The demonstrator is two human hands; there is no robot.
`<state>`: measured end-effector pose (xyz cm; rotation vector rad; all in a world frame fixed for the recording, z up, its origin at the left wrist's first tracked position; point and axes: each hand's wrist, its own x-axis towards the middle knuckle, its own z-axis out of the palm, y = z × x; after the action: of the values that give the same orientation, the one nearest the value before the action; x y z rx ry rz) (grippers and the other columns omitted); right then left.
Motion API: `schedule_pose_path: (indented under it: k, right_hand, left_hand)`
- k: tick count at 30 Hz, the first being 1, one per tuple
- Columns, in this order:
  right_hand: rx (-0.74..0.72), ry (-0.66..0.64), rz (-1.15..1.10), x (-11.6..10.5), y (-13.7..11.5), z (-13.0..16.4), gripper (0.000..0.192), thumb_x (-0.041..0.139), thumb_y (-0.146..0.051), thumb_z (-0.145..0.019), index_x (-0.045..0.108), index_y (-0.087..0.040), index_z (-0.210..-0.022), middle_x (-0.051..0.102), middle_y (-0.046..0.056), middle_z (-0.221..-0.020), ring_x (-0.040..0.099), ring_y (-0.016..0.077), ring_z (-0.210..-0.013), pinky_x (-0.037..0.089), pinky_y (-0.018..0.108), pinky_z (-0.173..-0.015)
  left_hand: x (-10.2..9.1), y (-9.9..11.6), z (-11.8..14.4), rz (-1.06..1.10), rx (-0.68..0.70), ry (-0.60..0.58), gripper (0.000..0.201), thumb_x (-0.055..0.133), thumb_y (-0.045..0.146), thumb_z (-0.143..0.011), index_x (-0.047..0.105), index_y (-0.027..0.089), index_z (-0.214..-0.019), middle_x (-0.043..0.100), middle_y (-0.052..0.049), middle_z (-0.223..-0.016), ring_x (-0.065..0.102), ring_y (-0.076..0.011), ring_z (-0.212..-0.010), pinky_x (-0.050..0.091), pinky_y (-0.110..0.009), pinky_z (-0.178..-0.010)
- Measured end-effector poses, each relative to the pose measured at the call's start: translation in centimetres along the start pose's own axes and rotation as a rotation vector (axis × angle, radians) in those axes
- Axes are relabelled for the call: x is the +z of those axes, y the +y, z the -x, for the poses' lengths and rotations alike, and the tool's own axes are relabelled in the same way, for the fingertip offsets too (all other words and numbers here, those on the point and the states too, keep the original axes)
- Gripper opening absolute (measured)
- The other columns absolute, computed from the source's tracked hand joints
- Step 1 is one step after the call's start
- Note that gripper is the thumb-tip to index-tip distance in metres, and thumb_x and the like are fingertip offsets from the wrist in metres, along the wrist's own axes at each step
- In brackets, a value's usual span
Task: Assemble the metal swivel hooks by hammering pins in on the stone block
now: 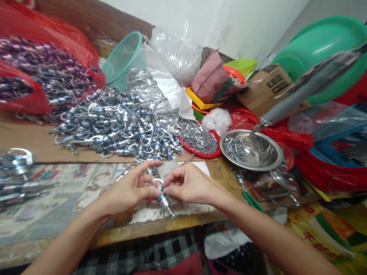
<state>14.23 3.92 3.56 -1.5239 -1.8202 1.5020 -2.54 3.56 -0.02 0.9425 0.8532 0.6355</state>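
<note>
Near the table's front edge, left hand and right hand pinch a half-assembled blue-and-silver metal fitting in closed fingertips; seating its ring seemingly demands a fine twist.

Bright, even indoor light leaves only soft shadows, while glare glints off the steel bowl at three o'clock and wide-angle stretching blurs the metal parts at nine o'clock.

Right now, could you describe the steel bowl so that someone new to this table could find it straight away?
Start from the big green basin at the far right and come down towards the table edge. Just right of the red tray of small metal bits sits the steel bowl. It is the only shiny round dish, with a small heap of screws inside.
</note>
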Motion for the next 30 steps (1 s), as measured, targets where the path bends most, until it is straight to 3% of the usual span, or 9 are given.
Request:
schedule_pose_path:
  k: [10,19,22,26,28,30]
  right_hand:
    - [0.118,-0.033,-0.093,-0.3,0.8,-1.1,0.006,0.067,-0.015,-0.066,0.066,-0.012,-0.070,0.051,-0.006,-0.045,0.041,0.0052,-0.036,0.031,0.018,-0.037]
    - [-0.179,0.097,0.106,0.4,1.1,-0.9,0.008,0.068,-0.012,-0.066,0.074,-0.015,-0.069,0.061,-0.002,-0.051,0.046,0.0058,-0.044,0.034,0.018,-0.044]
    - [-0.296,0.190,0.135,0.3,2.0,-0.3,0.011,0.066,-0.014,-0.070,0.074,-0.018,-0.075,0.064,-0.001,-0.059,0.052,0.0083,-0.050,0.038,0.019,-0.047]
    - [-0.451,0.535,0.255,-1.8,4.6,1.1,0.019,0.055,-0.017,-0.080,0.070,-0.021,-0.092,0.066,0.003,-0.083,0.060,0.0142,-0.076,0.047,0.027,-0.068]
    - [-0.379,0.616,0.476,-3.3,6.5,1.8,0.026,0.054,-0.022,-0.081,0.063,-0.022,-0.105,0.063,0.007,-0.097,0.058,0.0193,-0.091,0.046,0.034,-0.079]
    - [-0.215,0.547,0.713,-4.5,8.4,2.4,0.033,0.057,-0.026,-0.079,0.058,-0.020,-0.111,0.060,0.010,-0.100,0.057,0.0241,-0.094,0.045,0.038,-0.080]
  left_hand:
    - [0.0,0.1,-0.2,-0.031,0.008,-0.007,0.073,0.068,0.013,-0.062,0.031,0.018,-0.124,0.063,0.004,-0.065,0.060,-0.0136,-0.057,0.048,-0.028,-0.057]
    - [0.1,0.2,-0.2,-0.051,0.003,-0.008,0.073,0.069,0.014,-0.062,0.030,0.018,-0.124,0.064,0.003,-0.065,0.061,-0.0139,-0.057,0.049,-0.028,-0.057]
    - [0.1,0.3,-0.2,-0.046,0.007,-0.016,0.072,0.068,0.014,-0.063,0.031,0.018,-0.124,0.064,0.004,-0.065,0.060,-0.0132,-0.056,0.048,-0.027,-0.056]
    - [0.0,0.2,-0.3,-0.031,-0.009,-0.006,0.070,0.068,0.014,-0.062,0.033,0.019,-0.123,0.062,0.004,-0.066,0.061,-0.0134,-0.057,0.048,-0.027,-0.055]
    - [-0.1,0.1,-0.3,-0.024,-0.009,-0.004,0.071,0.069,0.014,-0.061,0.033,0.019,-0.123,0.061,0.004,-0.066,0.061,-0.0140,-0.057,0.047,-0.027,-0.055]
    - [-0.1,0.1,-0.3,-0.018,-0.005,-0.005,0.072,0.069,0.014,-0.061,0.034,0.019,-0.123,0.060,0.004,-0.066,0.061,-0.0146,-0.057,0.048,-0.028,-0.055]
